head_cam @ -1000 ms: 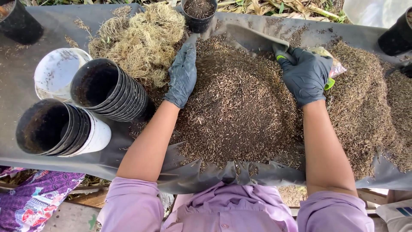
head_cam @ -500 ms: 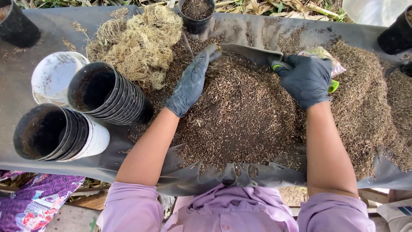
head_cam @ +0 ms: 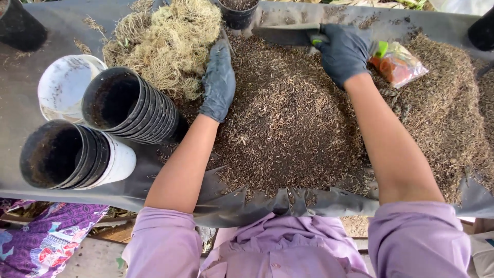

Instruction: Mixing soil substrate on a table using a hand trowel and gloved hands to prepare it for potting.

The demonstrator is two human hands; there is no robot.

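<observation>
Left hand [head_cam: 218, 82]: flat, fingers together, pressed on the potting mix [head_cam: 288, 118] heaped mid-tabletop.
Right hand [head_cam: 342, 51]: closed around the trowel [head_cam: 288, 35].
Risk: mix may spill over the sheet's [head_cam: 31, 77] near edge if raked carelessly.
Risk: small pot [head_cam: 236, 13] could tip if the trowel strikes it.

Both bare forearms are stretched forward. The gloved left hand [head_cam: 218, 82] is laid flat, fingers together; the gloved right hand [head_cam: 343, 52] is curled in a closed grip.
</observation>
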